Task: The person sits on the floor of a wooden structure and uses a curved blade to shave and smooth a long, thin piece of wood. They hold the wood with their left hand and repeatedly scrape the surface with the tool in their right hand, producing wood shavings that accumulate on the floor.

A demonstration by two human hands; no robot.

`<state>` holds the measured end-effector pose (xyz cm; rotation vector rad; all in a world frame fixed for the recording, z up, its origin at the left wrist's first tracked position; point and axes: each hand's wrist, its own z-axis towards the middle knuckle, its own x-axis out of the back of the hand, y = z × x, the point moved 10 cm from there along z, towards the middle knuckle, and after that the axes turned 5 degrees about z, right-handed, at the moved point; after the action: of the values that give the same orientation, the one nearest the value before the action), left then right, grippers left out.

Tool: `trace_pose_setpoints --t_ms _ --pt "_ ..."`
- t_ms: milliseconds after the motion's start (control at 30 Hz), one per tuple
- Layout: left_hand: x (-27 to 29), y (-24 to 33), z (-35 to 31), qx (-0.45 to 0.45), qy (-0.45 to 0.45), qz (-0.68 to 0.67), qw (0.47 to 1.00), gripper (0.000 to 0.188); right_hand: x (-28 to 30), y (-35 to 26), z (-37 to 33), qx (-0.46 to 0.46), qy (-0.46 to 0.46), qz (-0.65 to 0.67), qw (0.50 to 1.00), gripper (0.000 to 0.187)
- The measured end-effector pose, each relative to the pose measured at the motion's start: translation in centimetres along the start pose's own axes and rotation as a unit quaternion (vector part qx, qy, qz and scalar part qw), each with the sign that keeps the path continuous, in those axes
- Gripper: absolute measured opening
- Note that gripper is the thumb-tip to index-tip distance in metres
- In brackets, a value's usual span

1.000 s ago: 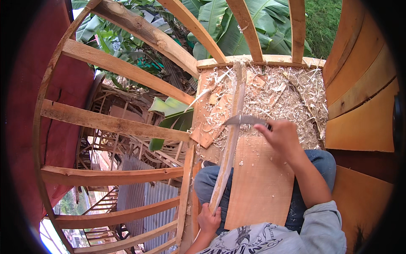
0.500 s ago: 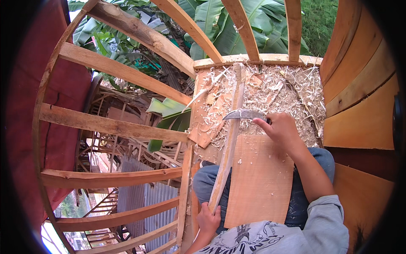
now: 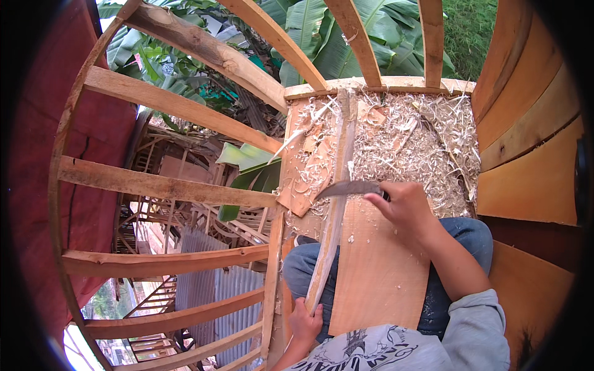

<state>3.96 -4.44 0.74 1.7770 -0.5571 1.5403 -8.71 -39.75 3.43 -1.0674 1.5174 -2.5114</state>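
My right hand (image 3: 402, 207) is closed round the dark handle of a curved knife (image 3: 351, 188). The blade lies across a long narrow wooden strip (image 3: 331, 238), its tip pointing left past the strip. Down near my lap, my left hand (image 3: 305, 320) grips the near end of that strip. From there the strip runs away from me to the far rail, resting over the work surface. A flat wooden board (image 3: 380, 272) lies across my lap, just right of the strip.
Curly wood shavings (image 3: 421, 136) cover the far floor, with thin offcuts (image 3: 306, 179) to the left. A slatted wooden railing (image 3: 167, 188) stands along the left, above a drop to metal sheets. Upright planks (image 3: 526, 179) wall the right side. Banana leaves (image 3: 334, 43) hang beyond the far rail (image 3: 383, 86).
My right hand has drawn the knife toward me along the strip, and the blade now sits nearer my body. My left hand has stayed at the strip's near end.
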Motion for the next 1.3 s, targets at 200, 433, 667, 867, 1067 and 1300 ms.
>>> trace_pose_setpoints --t_ms 200,433,667,867,1067,1300 --pt "-0.7 -1.1 -0.4 0.005 -0.001 0.011 1.000 0.039 -3.2 -1.9 -0.7 0.036 -0.108 -0.017 0.993 0.056" --pt "-1.0 -1.1 -0.3 0.026 -0.022 0.010 0.999 0.041 -1.3 -1.6 -0.6 0.042 -0.049 0.000 0.998 0.057" --pt "-0.8 -1.0 0.0 0.023 -0.015 0.013 1.000 0.039 2.0 2.6 2.3 -0.130 0.005 0.022 0.991 0.055" --pt "-1.2 -1.7 -0.2 0.024 -0.025 -0.012 0.999 0.039 -1.7 -2.4 -0.9 0.040 -0.066 0.015 0.997 0.055" --pt "-1.4 -2.1 -0.2 0.021 -0.024 -0.011 0.999 0.038 -0.3 2.4 0.5 -0.199 -0.015 0.151 0.968 0.056" --pt "-1.1 -1.5 -0.1 0.030 -0.036 -0.029 0.998 0.039 -2.0 -2.9 -1.2 0.068 -0.071 -0.002 0.995 0.059"
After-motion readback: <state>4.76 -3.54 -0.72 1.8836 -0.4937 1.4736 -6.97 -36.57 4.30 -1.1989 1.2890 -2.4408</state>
